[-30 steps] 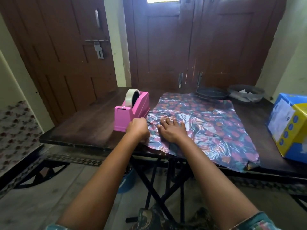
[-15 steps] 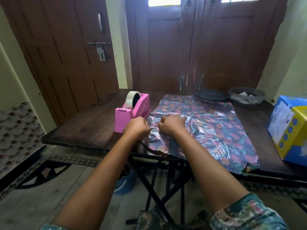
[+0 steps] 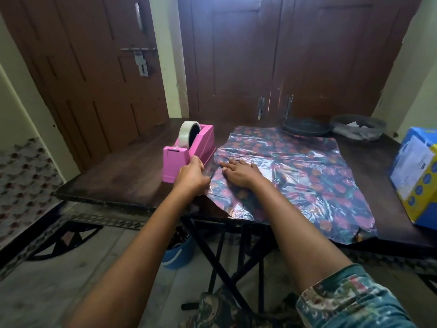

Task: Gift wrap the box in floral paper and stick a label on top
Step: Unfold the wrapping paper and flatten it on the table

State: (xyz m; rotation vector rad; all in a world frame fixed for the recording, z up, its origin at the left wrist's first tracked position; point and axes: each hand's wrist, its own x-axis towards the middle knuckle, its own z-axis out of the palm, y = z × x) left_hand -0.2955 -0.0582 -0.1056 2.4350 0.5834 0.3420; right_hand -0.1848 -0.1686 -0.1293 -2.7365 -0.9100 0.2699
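Floral paper (image 3: 295, 176) is spread out on the dark wooden surface (image 3: 123, 181), all shiny and crinkly. The right grip (image 3: 238, 172) is released: palm down, fingers spread flat, pressing on the paper's near left part. The left grip (image 3: 192, 177) is just beside it on its left, fingers curled in, pinching the paper's left edge. Right up against the far side of the left grip sits a pink tape dispenser (image 3: 189, 157) with a roll of clear tape (image 3: 184, 134) in it. The box (image 3: 416, 176), blue and yellow, is well off to the right of the right grip, apart from the paper and not wrapped. Way beyond the right grip, past the paper's far edge, there's a dark dish (image 3: 307, 127) and a bowl (image 3: 357, 126) with some plastic in it. A blue bucket (image 3: 179, 252) stands on the floor below the left grip.
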